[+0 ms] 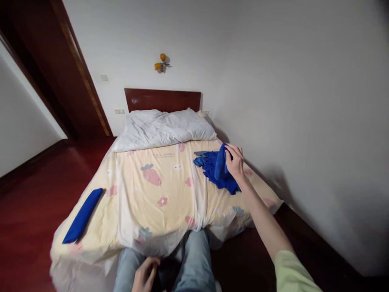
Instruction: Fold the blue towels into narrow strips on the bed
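My right hand (pixel 235 161) reaches out over the right side of the bed. Its thumb and fingers are closed on a raised fold of blue cloth (pixel 221 167). Below that fold, a crumpled heap of blue cloth (pixel 209 164) spreads on the bedspread; whether it is one piece or more I cannot tell. My left hand (pixel 146 273) is low in the view, by my left thigh, with nothing visible in it and the thumb apart from the loosely bent fingers. On the bed's left front corner lies a long, neatly folded blue cloth (pixel 82 215).
The bed's cream bedspread (pixel 173 194) has strawberry and flower prints. A rumpled white quilt or pillow (pixel 164 127) lies against the dark wooden headboard (pixel 164 99). My legs (pixel 194 259) are close to the bed's front edge. A white wall (pixel 298 101) runs along the right.
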### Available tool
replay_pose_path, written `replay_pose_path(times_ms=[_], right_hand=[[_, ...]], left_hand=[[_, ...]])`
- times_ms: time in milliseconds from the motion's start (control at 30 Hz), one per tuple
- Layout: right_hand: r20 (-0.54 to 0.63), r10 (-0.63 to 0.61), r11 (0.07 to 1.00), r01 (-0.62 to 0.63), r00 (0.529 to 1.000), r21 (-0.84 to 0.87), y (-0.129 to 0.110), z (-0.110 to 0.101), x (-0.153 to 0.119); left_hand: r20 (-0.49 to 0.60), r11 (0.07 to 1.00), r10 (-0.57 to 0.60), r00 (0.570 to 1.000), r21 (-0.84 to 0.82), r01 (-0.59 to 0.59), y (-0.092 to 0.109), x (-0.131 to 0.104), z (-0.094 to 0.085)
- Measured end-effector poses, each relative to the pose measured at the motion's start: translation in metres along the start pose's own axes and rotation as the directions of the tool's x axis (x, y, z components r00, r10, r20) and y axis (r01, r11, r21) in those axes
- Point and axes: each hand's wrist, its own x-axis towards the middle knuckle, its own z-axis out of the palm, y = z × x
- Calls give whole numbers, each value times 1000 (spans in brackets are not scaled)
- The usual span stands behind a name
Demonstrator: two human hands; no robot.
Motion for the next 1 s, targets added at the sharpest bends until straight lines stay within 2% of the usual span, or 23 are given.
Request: replay_pose_path(times_ms=[167, 333, 433, 500, 567, 600, 667, 733, 800, 867, 933, 1000], right_hand=[[59, -35, 979, 22, 998, 203, -95, 8, 9], [243, -27, 950, -51, 970, 310, -164, 22, 4], [329, -58, 936, -64, 943, 347, -198, 30, -3], [382, -40, 914, -121, 923, 387, -219, 37, -11], [483, 27, 845, -278, 875, 456, -239, 44, -23], [549, 69, 784, -386, 833, 487, -249, 48, -29], [680, 141, 616, -601, 720, 509, -269, 56, -43], [776, 182, 440, -756, 603, 484, -289, 62, -56], [835, 190, 305, -840, 516, 449, -306, 65, -65], [862, 160, 232, -868, 480, 440, -318, 66, -72], [856, 108, 226, -851, 506, 474, -325, 62, -84], [825, 59, 271, -804, 562, 529, -328, 56, -110]], left_hand=[[-94, 994, -17, 995, -105, 7, 39, -9, -27], [-186, 972, -49, 981, -236, 4, 58, -31, -46], [-249, 959, 25, 968, -266, -94, 71, -36, -50], [-313, 952, 106, 944, -241, -187, 84, -29, -52], [-377, 946, 202, 904, -165, -280, 100, -13, -53], [-399, 939, 257, 880, -111, -325, 108, -2, -54], [-417, 918, 361, 834, 5, -395, 122, 20, -55], [-420, 905, 413, 808, 90, -415, 131, 39, -56], [-433, 917, 389, 813, 100, -385, 135, 48, -56], [-472, 946, 300, 829, 33, -324, 132, 47, -55], [-528, 969, 156, 835, -81, -233, 125, 39, -55], [-581, 965, -20, 814, -224, -136, 116, 30, -57]])
